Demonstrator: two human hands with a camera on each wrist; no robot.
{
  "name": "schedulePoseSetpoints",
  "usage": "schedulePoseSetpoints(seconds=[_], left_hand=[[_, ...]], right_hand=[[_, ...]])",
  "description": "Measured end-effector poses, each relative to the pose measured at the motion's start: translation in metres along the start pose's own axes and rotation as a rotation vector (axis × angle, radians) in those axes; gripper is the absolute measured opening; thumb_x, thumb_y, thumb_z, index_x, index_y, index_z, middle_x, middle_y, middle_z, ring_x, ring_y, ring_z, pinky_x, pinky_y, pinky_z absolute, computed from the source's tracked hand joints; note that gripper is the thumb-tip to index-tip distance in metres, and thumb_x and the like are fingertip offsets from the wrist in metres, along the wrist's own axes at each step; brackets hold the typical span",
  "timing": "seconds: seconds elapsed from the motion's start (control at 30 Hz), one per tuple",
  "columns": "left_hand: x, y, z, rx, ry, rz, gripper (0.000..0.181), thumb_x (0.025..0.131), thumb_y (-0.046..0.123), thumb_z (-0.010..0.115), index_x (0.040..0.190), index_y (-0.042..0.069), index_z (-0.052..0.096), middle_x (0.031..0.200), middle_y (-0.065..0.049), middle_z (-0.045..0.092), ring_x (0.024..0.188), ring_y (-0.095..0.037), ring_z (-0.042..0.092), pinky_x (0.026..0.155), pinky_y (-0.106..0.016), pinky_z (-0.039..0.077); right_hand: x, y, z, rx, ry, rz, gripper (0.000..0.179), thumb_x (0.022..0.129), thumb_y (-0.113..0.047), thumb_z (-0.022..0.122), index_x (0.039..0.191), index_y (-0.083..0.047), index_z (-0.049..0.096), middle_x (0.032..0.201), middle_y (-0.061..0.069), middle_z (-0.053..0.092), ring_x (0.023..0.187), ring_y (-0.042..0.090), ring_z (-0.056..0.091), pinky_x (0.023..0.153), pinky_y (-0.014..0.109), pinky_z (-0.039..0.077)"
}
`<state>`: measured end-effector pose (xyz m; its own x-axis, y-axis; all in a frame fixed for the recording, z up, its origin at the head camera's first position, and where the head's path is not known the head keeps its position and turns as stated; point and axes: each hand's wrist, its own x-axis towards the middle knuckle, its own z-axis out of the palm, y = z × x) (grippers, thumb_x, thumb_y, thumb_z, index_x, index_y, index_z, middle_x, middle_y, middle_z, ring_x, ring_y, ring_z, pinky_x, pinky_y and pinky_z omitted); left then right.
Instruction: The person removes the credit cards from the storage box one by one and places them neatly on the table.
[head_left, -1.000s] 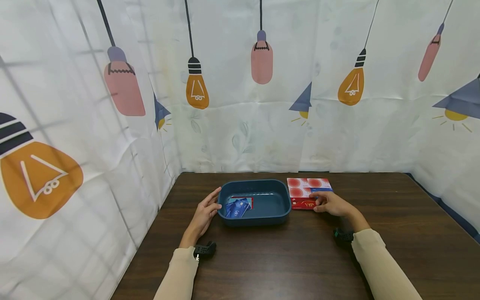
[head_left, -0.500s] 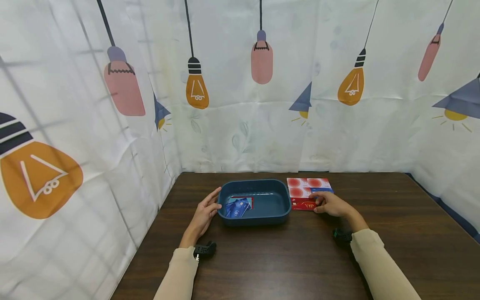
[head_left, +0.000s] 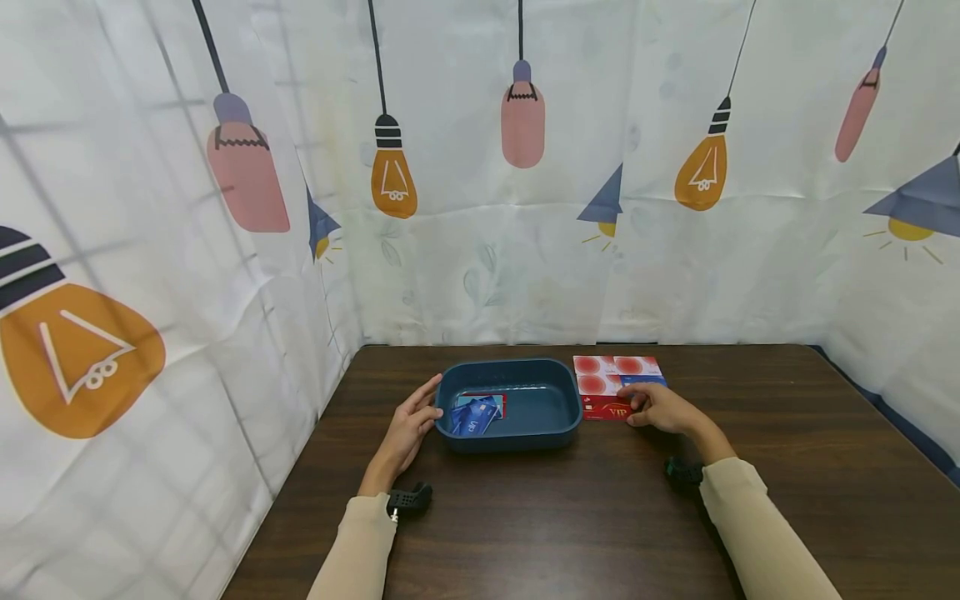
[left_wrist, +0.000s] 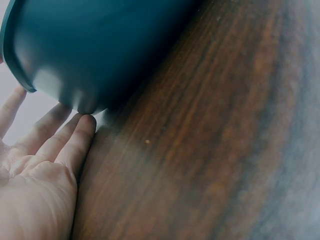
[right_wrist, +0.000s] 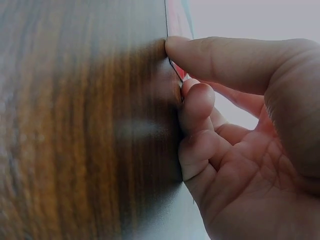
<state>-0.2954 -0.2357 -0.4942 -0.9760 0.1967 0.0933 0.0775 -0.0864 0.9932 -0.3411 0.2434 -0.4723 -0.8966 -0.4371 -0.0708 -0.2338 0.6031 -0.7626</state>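
A dark teal plastic bin (head_left: 543, 412) stands on the table. Several cards lie in its left part, among them blue VIP cards (head_left: 477, 417) over a red-edged one. My left hand (head_left: 405, 429) touches the bin's left end, its fingers extended along the wall, as the left wrist view also shows. Right of the bin, my right hand (head_left: 663, 410) pinches the right end of a red VIP card (head_left: 603, 407) with thumb and curled fingers. That card lies flat on the table; its right end is partly hidden by the fingers.
Behind the red card lie white cards with red circles (head_left: 592, 384) and a blue card (head_left: 643, 380), close together. The brown wooden table (head_left: 525, 525) ends at a white curtain (head_left: 480, 275) printed with lamps, behind and to the left.
The red card and my right hand have shifted only very slightly. My left hand and the bin stay where they were.
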Motion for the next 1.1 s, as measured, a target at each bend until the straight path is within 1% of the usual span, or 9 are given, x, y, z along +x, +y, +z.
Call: schedulePoseSetpoints(seconds=[0.23, 0.57, 0.9, 1.1], left_hand=[[-0.0007, 0.0, -0.0004, -0.003, 0.0, -0.006, 0.064, 0.1, 0.004, 0.053, 0.159, 0.021, 0.038, 0.168, -0.008, 0.03, 0.157, -0.031, 0.022, 0.124, -0.059, 0.021], [0.0, 0.0002, -0.0005, 0.007, 0.004, -0.009, 0.064, 0.1, 0.004, 0.053, 0.159, 0.022, 0.039, 0.166, -0.008, 0.034, 0.155, -0.029, 0.028, 0.122, -0.055, 0.027], [0.0, 0.0007, 0.0, 0.006, 0.006, -0.006, 0.063, 0.1, 0.004, 0.053, 0.159, 0.023, 0.04, 0.166, -0.007, 0.034, 0.155, -0.03, 0.029, 0.122, -0.055, 0.026], [-0.0003, 0.0006, 0.0001, 0.0, 0.004, -0.007, 0.063, 0.1, 0.003, 0.053, 0.159, 0.022, 0.039, 0.167, -0.007, 0.032, 0.156, -0.03, 0.025, 0.124, -0.058, 0.023]], right_hand=[[0.0011, 0.0011, 0.0014, -0.001, 0.015, -0.006, 0.045, 0.091, -0.002, 0.072, 0.132, 0.01, 0.058, 0.095, 0.013, 0.055, 0.082, 0.021, 0.047, 0.067, 0.026, 0.044], [0.0017, -0.0015, 0.0037, -0.01, 0.041, 0.013, 0.039, 0.091, -0.003, 0.073, 0.127, 0.008, 0.061, 0.093, 0.01, 0.057, 0.083, 0.021, 0.049, 0.071, 0.027, 0.045], [0.0016, 0.0, 0.0031, -0.022, 0.046, -0.003, 0.039, 0.091, -0.002, 0.072, 0.127, 0.008, 0.061, 0.092, 0.009, 0.057, 0.081, 0.02, 0.049, 0.069, 0.027, 0.044], [0.0011, -0.0004, 0.0034, -0.022, 0.046, 0.001, 0.039, 0.091, -0.003, 0.073, 0.127, 0.008, 0.061, 0.092, 0.009, 0.057, 0.081, 0.02, 0.049, 0.069, 0.027, 0.044]])
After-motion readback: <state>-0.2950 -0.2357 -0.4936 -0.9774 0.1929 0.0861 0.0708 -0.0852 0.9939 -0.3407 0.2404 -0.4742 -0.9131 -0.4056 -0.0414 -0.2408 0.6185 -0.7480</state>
